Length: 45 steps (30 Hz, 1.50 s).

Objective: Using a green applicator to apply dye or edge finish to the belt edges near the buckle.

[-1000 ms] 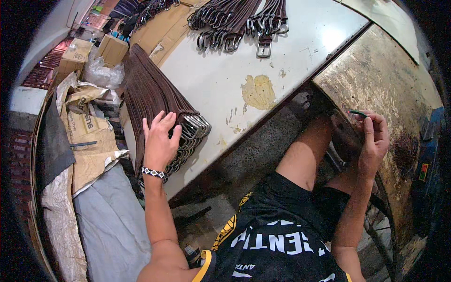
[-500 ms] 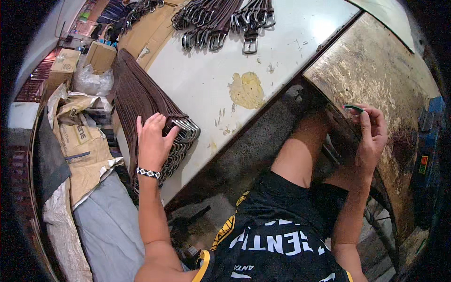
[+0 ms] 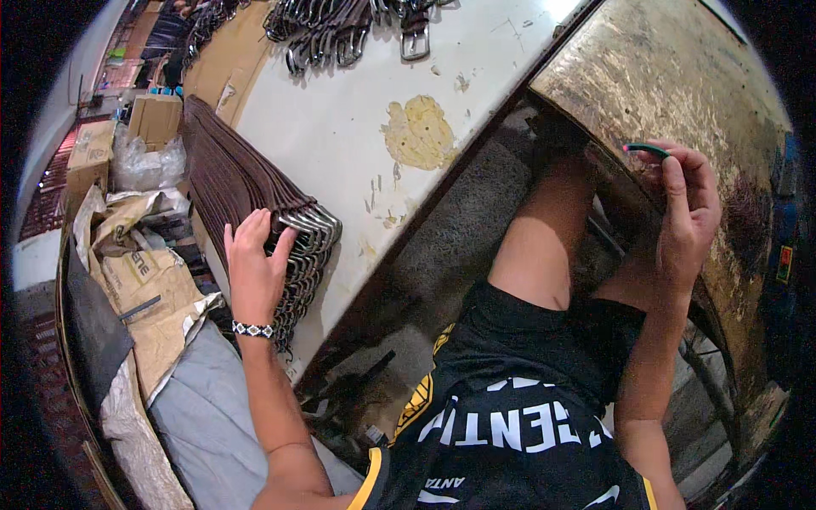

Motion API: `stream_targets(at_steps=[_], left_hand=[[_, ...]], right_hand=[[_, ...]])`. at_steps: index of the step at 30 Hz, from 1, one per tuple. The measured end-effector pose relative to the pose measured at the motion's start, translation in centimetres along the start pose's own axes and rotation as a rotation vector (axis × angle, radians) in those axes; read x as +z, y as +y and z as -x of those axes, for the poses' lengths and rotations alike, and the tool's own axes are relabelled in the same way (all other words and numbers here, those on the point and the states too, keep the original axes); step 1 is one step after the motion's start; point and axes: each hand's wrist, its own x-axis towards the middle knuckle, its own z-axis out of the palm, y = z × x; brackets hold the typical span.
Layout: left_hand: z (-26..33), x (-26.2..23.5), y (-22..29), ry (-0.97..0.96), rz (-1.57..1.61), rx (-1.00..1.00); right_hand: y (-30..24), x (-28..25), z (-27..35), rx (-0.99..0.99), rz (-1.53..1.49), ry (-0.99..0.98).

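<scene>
A thick stack of dark brown belts (image 3: 242,166) with silver buckles (image 3: 310,246) lies along the left edge of the white table. My left hand (image 3: 257,259), with a beaded bracelet at the wrist, rests at the buckle end of the stack. Its thumb and fingers are apart, the fingertips at the topmost belt beside its buckle. Over at the right, my right hand (image 3: 690,200) is raised near the worn board's edge. Between thumb and fingers it pinches a thin, curved dark green strip (image 3: 650,150) with a pink tip; its exact kind is unclear.
More buckled belts (image 3: 340,34) lie at the far side of the white table (image 3: 357,127), which has a yellowish patch (image 3: 419,133). A worn wooden board (image 3: 629,85) stands right, across a dark gap. Cardboard boxes (image 3: 155,121) and brown paper sacking (image 3: 149,272) are at left.
The view has shifted, so the table and belts sit further left and higher. My left thumb and fingers have drawn slightly closer over the top belt. The right hand still holds the green strip.
</scene>
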Motion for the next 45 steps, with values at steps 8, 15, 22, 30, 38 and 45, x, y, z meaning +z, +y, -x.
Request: stream_targets(at_steps=[8,15,22,30,38,45], left_hand=[[0.0,-0.6,-0.4,-0.074,0.085,-0.022],[-1.8,-5.0,-1.6,-0.236,0.163,-0.041],[-16.5,-5.8,3.9,-0.085,0.456,0.231],[-33.3,4.7,10.6,-0.032,0.275,0.242],[-36.3,4.9,9.1,-0.112,0.490,0.224],[-38.8,2.5,7.6,-0.013,0.694,0.091]], right_hand=[[0.0,-0.1,0.1,0.008,-0.058,0.001],[-0.8,-0.4,-0.7,0.030,-0.069,0.079],[-0.1,-1.7,-1.0,0.053,-0.088,0.067],[0.1,-1.5,-1.3,0.105,-0.078,0.023],[-0.1,-2.2,-1.5,0.146,-0.181,0.016],[0.1,-2.1,-1.5,0.133,-0.228,-0.006]])
